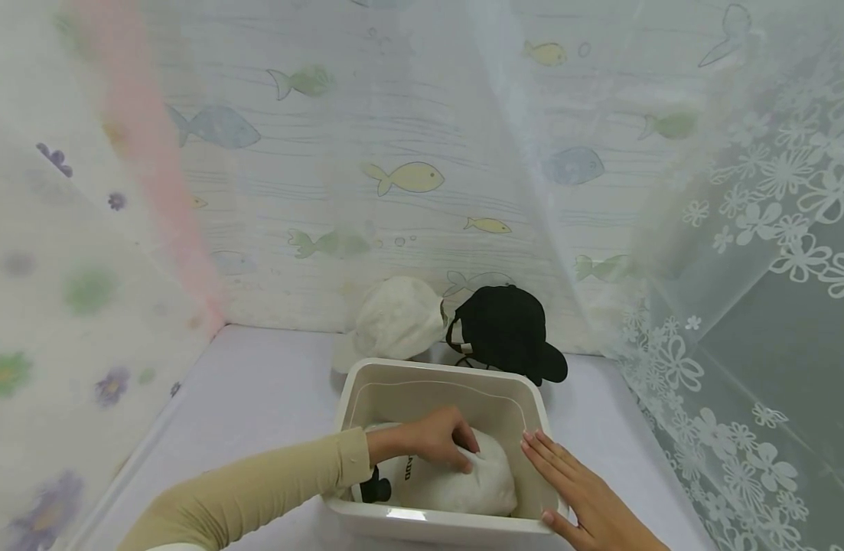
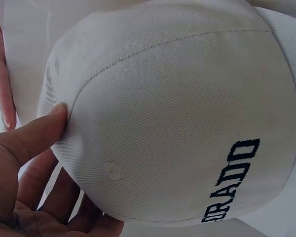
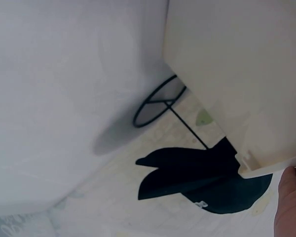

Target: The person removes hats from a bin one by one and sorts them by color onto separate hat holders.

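A white cap point(image 1: 487, 478) with dark embroidered letters lies inside a cream plastic bin point(image 1: 435, 369). My left hand point(image 1: 438, 438) reaches down into the bin and pinches the crown of this cap. In the left wrist view, the left thumb point(image 2: 49, 126) presses on top near a seam, with the other fingers curled under the cap's edge. My right hand point(image 1: 580, 490) rests against the bin's right rim, its fingers straight. Only part of the right hand point(image 3: 292, 200) shows at the rim in the right wrist view.
Behind the bin stand another white cap point(image 1: 399, 317) and a black cap point(image 1: 503, 329). A thin black wire stand point(image 3: 160, 102) with a round base holds up black headwear in the right wrist view. Sheer curtains point(image 1: 408, 115) printed with fish surround the white surface point(image 1: 256, 390).
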Motion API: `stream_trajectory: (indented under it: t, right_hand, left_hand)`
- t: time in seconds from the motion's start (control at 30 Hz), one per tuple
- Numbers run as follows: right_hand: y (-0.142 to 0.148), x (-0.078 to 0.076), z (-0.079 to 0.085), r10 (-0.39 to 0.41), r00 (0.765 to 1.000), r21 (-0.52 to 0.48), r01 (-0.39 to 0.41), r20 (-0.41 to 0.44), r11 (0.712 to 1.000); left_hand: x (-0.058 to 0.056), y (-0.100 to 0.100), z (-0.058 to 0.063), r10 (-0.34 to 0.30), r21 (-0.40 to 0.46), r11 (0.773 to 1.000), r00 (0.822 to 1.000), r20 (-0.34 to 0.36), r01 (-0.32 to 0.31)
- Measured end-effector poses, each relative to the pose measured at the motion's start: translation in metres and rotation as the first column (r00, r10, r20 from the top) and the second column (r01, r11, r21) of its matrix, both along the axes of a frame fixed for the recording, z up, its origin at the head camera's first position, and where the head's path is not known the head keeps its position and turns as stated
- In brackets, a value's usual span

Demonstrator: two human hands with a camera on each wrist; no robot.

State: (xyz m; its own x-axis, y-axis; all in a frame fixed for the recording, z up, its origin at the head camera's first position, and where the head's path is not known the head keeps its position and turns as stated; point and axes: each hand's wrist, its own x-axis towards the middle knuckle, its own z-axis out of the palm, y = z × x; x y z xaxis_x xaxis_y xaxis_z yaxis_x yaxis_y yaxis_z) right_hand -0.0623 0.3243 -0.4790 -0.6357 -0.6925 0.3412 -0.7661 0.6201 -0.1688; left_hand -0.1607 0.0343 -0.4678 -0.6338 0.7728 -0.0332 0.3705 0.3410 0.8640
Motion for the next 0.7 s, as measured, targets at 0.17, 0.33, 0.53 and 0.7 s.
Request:
stream_trajectory:
  t: [0.17, 0.33, 0.53, 0.7]
  right_hand:
    - [0.000, 0.000, -0.001, 0.007, 1.000, -0.004, -0.007, -0.012, 1.000]
    - [0.001, 0.000, -0.001, 0.000, 1.000, 0.003, 0.000, -0.007, 1.000]
    - [0.001, -0.001, -0.001, 0.013, 1.000, 0.001, -0.013, -0.011, 1.000]
    - [0.001, -0.002, -0.002, 0.042, 0.999, -0.013, -0.042, -0.027, 0.999]
  left_hand:
    - [0.001, -0.001, 0.001, 0.049, -0.012, 0.999, 0.999, -0.003, -0.049]
    - [0.003, -0.004, 0.005, 0.087, -0.014, 0.996, 0.996, -0.016, -0.087]
    - [0.004, -0.008, 0.008, 0.094, 0.017, 0.995, 0.995, -0.031, -0.093]
    - [0.004, -0.011, 0.009, 0.101, 0.060, 0.993, 0.994, -0.029, -0.099]
